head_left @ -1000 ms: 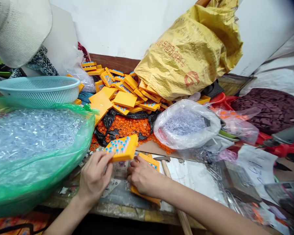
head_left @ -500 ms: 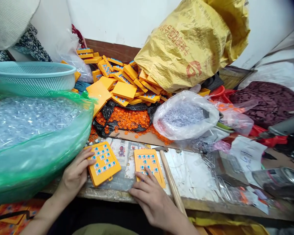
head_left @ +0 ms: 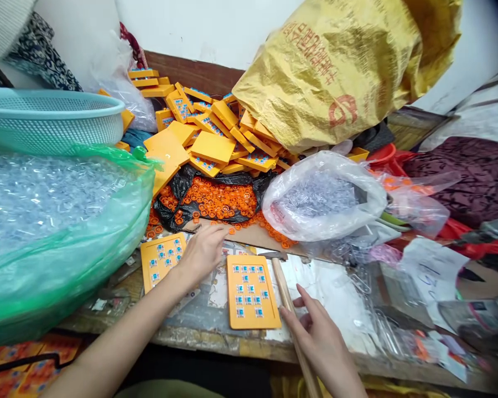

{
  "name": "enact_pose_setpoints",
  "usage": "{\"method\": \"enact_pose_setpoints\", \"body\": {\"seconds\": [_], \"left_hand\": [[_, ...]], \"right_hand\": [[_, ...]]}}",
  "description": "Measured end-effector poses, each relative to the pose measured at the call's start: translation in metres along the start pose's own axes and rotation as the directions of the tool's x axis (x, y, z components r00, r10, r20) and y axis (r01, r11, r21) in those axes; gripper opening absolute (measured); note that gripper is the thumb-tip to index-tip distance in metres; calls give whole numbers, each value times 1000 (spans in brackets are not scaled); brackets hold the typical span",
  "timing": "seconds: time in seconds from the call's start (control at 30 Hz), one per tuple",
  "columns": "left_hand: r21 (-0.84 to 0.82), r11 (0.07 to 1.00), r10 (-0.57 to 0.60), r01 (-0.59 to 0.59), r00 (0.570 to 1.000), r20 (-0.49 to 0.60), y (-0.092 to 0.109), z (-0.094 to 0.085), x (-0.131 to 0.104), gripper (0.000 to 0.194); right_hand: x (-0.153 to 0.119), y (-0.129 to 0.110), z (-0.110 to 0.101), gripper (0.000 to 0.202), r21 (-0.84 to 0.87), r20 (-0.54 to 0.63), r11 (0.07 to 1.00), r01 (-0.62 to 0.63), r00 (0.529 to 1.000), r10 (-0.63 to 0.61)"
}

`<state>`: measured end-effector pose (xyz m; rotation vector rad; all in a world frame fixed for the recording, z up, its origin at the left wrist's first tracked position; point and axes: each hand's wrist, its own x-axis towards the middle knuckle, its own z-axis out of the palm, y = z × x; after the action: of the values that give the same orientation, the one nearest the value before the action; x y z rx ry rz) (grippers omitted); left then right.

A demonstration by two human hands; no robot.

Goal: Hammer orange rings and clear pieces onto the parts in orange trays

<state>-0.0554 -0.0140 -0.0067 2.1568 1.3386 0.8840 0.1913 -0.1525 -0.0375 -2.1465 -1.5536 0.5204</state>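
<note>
My left hand [head_left: 205, 249] is over the front of the orange ring pieces [head_left: 222, 199], its fingers drawn together and pointing down. What lies between the fingertips is hidden. Under that forearm lies a yellow tray [head_left: 151, 249] with small blue-centred square parts in it, partly covered. A second yellow tray [head_left: 251, 326] with similar parts sits flat on the bench to its right. My right hand [head_left: 315, 326] is just right of this tray, thumb and fingers apart, beside and partly over the wooden handle [head_left: 284, 284] of a hammer-like tool.
Several yellow trays [head_left: 213, 146] are heaped at the back. A green bag [head_left: 120, 232] of clear pieces bulges in from the left, below a blue basket [head_left: 66, 119]. A white bag [head_left: 373, 199] of clear bits stands right of the rings. A yellow sack [head_left: 290, 83] leans behind.
My left hand has left the left tray and moved forward and right to the orange rings. My right hand has come off the right tray and moved right to the wooden handle.
</note>
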Motion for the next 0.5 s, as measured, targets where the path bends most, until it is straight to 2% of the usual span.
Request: {"method": "enact_pose_setpoints", "body": {"seconds": [0.1, 0.17, 0.23, 0.37, 0.5], "left_hand": [[-64, 997, -42, 48, 995, 89, -1, 31, 41, 23], [-101, 993, -53, 62, 995, 86, -5, 42, 51, 24], [-150, 986, -66, 77, 995, 75, -8, 45, 49, 25], [-230, 967, -107, 114, 993, 44, -6, 34, 29, 20], [-303, 937, -169, 176, 984, 48, 5, 26, 9, 15]], "right_hand": [[2, -7, 2, 63, -1, -6, 1000, -23, 1000, 23], [6, -8, 3, 58, 13, -11, 1000, -25, 1000, 25], [10, -5, 2, 52, 102, 9, 994, -35, 999, 34], [12, 4, 1, 47, 328, 69, 942, -67, 997, 46], [0, 4, 3, 47, 309, 26, 947, -82, 997, 78]]}}
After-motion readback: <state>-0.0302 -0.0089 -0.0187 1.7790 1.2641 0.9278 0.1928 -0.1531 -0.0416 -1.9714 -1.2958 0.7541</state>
